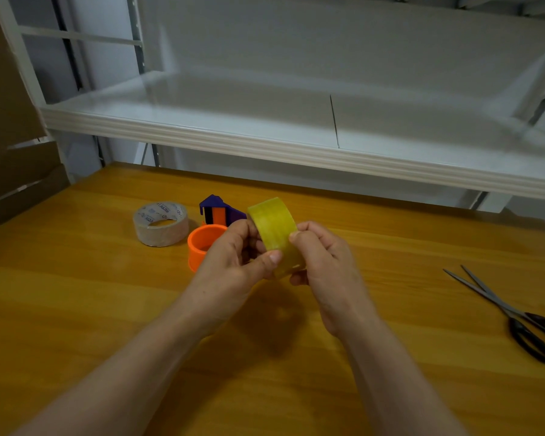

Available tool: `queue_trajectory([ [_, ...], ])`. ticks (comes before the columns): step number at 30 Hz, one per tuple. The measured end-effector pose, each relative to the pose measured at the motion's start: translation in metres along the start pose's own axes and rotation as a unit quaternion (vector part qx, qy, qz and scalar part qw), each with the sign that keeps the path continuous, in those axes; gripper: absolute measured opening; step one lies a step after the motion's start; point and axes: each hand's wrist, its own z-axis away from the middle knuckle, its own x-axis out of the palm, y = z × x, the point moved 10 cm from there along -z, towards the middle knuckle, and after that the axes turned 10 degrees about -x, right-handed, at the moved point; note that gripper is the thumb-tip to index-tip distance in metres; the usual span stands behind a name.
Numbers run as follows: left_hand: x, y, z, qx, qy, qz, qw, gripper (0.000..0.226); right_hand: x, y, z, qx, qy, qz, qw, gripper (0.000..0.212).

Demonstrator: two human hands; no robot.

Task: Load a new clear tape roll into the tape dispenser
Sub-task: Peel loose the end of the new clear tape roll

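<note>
Both hands hold a yellowish clear tape roll (272, 225) upright above the middle of the wooden table (107, 294). My left hand (233, 256) grips its left side, thumb pressed on the lower outer face. My right hand (321, 259) grips the right side, its thumb tip pressed on the tape surface. Behind the left hand lies the tape dispenser: a purple body (216, 209) with an orange core ring (202, 243), partly hidden by my fingers.
A second roll with printed wrapping (160, 223) lies flat left of the dispenser. Black-handled scissors (516, 319) lie at the table's right edge. A white shelf (296, 146) overhangs the back of the table. Cardboard (10, 152) stands at the left.
</note>
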Motion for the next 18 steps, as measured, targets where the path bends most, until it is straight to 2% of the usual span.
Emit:
queue_trajectory([
  [13, 0.0014, -0.0028, -0.0015, -0.010, 0.004, 0.032, 0.999, 0.035, -0.0005, 0.0049, -0.0025, -0.005, 0.004, -0.002, 1.000, 0.026],
  [18, 0.0035, -0.0011, 0.0001, 0.001, 0.010, 0.008, 1.000, 0.035, -0.0027, 0.0093, -0.0019, 0.002, 0.022, 0.000, 1.000, 0.026],
])
